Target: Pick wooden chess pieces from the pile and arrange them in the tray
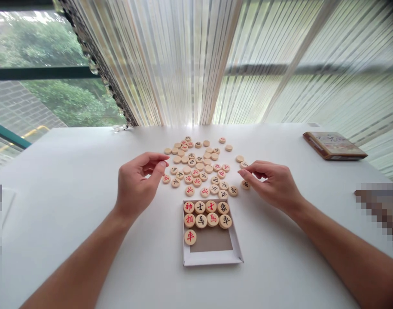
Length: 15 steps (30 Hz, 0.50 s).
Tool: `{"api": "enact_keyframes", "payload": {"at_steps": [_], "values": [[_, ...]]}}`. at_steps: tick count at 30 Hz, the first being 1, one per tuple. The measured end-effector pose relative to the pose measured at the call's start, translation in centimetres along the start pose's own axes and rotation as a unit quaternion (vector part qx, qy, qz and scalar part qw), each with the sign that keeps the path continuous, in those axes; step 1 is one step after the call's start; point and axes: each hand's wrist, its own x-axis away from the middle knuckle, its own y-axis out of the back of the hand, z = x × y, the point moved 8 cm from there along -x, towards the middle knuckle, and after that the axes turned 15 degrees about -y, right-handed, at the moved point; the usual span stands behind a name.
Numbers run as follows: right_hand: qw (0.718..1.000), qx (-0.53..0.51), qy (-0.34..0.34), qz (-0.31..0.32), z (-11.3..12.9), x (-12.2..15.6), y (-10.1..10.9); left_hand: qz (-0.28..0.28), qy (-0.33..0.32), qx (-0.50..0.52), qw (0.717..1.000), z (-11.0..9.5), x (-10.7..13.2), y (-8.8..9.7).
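Round wooden Chinese chess pieces (195, 173) lie scattered before me, some showing red or black characters and others blank faces. At their left edge is my left hand (140, 182), its thumb and fingertips drawn together. Whether anything is between them is hidden. My right hand (273, 182) hovers at the right edge, fingers loosely bent and slightly apart, no piece visible in them. Black-marked pieces lie by its fingertips, one of them (245, 185) just below the thumb. Between my forearms sits a shallow white box (212, 259), with two full rows of pieces and a red chariot piece (190, 237) starting a third.
A brown-edged box (334, 146) lies at the back right of the white table (70, 171). A blurred object (379, 210) is at the right edge. String curtains (196, 64) hang in front of the window behind the table.
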Motion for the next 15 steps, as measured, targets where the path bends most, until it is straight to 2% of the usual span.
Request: {"api": "enact_keyframes", "payload": {"at_steps": [3,6,11,15], "values": [[1.0,0.001,0.0,0.003,0.0,0.1,0.0,0.013,0.009,-0.007,1.0,0.5,0.0,-0.2],[1.0,0.003,0.001,0.011,-0.1,0.2,-0.2,0.052,0.011,-0.023,0.998,0.8,0.3,-1.0],[1.0,-0.003,0.01,0.025,0.3,0.4,-0.6,0.123,-0.053,-0.054,0.989,0.2,1.0,-2.5],[0.999,-0.011,0.024,0.028,0.9,0.4,-1.1,0.15,-0.093,-0.057,0.983,-0.3,1.2,-3.4]]}}
